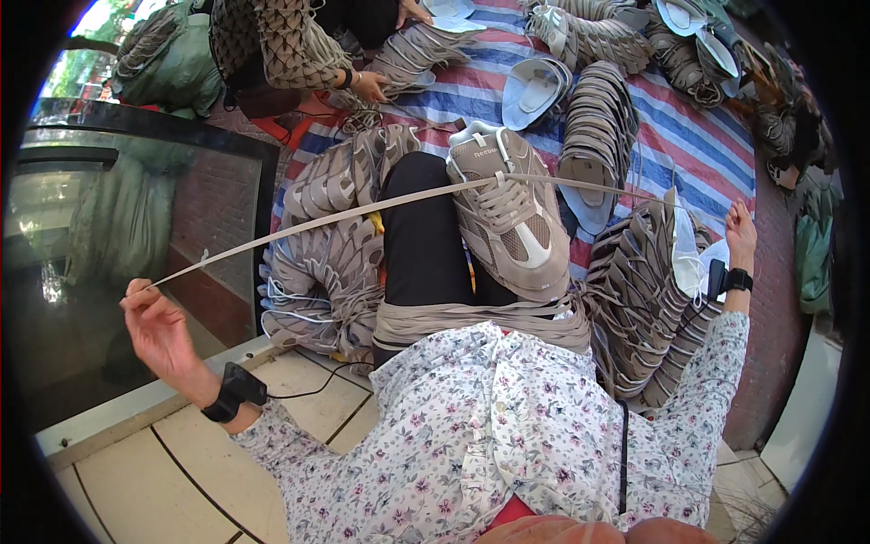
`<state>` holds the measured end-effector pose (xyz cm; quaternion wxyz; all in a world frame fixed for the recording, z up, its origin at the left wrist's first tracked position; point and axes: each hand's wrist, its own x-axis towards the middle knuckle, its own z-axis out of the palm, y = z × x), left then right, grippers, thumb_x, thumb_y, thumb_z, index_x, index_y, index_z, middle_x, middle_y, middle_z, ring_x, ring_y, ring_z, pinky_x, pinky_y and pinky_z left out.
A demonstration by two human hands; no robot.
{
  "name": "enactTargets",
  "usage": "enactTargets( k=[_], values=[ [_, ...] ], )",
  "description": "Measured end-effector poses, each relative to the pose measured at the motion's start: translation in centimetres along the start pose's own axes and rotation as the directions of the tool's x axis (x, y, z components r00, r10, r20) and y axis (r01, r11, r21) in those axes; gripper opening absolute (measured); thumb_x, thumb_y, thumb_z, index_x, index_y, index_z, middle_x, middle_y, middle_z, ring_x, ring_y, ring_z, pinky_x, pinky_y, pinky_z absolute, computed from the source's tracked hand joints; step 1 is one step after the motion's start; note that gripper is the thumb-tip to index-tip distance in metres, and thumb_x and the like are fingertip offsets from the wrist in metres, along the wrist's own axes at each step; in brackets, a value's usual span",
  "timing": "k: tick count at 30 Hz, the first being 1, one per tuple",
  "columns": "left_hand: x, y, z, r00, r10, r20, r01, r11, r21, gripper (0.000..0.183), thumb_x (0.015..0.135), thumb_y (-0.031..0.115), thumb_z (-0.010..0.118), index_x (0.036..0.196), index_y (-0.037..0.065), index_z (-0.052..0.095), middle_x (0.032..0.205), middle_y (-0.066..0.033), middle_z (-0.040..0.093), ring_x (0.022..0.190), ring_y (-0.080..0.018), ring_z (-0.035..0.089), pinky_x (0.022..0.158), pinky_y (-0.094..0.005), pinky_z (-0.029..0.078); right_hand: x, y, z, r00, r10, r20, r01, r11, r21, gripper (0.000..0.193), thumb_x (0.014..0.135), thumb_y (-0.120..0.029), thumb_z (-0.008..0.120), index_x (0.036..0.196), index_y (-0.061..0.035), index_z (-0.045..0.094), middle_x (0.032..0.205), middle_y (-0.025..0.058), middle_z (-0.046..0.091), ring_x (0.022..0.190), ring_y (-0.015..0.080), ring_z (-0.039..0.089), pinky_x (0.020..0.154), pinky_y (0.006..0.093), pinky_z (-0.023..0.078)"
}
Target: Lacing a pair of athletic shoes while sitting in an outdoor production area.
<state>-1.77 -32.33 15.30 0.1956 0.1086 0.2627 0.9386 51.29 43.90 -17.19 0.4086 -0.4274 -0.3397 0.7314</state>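
A taupe and white sneaker rests on my black-trousered lap, toe toward me, its front partly laced. From its upper eyelets a flat beige shoelace stretches out taut to both sides. Far out to the left, my left hand pinches one end of it between thumb and fingers. Out to the right, my right hand is closed, with the other stretch of lace running toward it; the fingertips are small in view. A bundle of loose beige laces lies across my lap below the sneaker.
Rows of stacked shoe uppers lie left of my legs, with another stack on the right. More uppers cover the striped sheet. A glass door stands at left. Across from me, another person's hand touches a stack.
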Motion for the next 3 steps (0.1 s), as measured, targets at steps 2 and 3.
enactTargets(
  k=[2, 3],
  values=[
    [-0.5, 1.0, 1.1, 0.997, 0.036, 0.064, -0.041, 0.997, 0.071, 0.019, 0.099, 0.001, 0.056, 0.111, 0.004, 0.041, 0.104, -0.0068, 0.047, 0.095, -0.0150, 0.061, 0.068, -0.0272, 0.051, 0.5, -0.5, -2.9, 0.998, -0.002, -0.060, -0.004, 0.996, -0.086, 0.024, 0.100, -0.012, 0.059, 0.119, 0.0012, 0.053, 0.087, 0.0026, 0.050, 0.069, 0.0096, 0.044, 0.056, 0.0212, 0.035],
    [-0.8, 1.7, 1.5, 0.989, 0.071, 0.131, -0.090, 0.985, 0.148, 0.020, 0.099, 0.002, 0.055, 0.112, 0.004, 0.040, 0.109, -0.0076, 0.045, 0.099, -0.0153, 0.060, 0.069, -0.0278, 0.051, 0.8, -0.2, -3.7, 0.993, 0.001, -0.118, -0.020, 0.986, -0.165, 0.029, 0.100, -0.015, 0.060, 0.123, 0.0011, 0.053, 0.095, 0.0046, 0.053, 0.069, 0.0095, 0.046, 0.056, 0.0192, 0.035]
  ],
)
